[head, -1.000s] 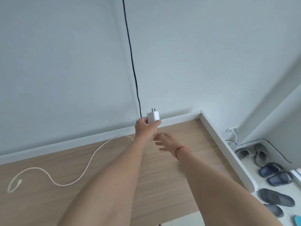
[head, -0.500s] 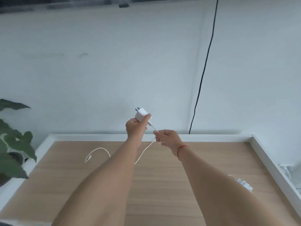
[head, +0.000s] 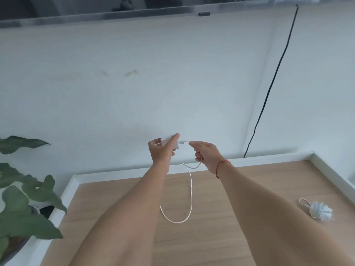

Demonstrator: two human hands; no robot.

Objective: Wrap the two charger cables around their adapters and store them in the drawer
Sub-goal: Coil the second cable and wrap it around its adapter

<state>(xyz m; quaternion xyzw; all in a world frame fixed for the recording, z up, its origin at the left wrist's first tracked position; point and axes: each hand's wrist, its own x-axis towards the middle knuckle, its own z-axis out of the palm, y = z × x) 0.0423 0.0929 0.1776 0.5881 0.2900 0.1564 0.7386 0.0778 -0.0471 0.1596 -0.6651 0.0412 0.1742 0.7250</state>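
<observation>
With my left hand [head: 161, 150] gripping the white adapter [head: 175, 145] above the far edge of the desk [head: 201, 237] and my right hand [head: 206, 153] pinching its cable [head: 191, 192] just beside the plug, I should lay each turn snug and adjacent, drawing slack from the loop hanging toward the desk.

Single head-worn view, forward and down over outstretched arms toward wall and tabletop [head: 249, 189].

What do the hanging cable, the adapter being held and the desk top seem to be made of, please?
The cable: probably a woven fabric sheath, matte cream, limp in its loop; blur leaves it open. The adapter: likely smooth hard white plastic, with crisp edges. The desk top: wood or wood-look laminate, matte, with pale straight grain lines.
</observation>
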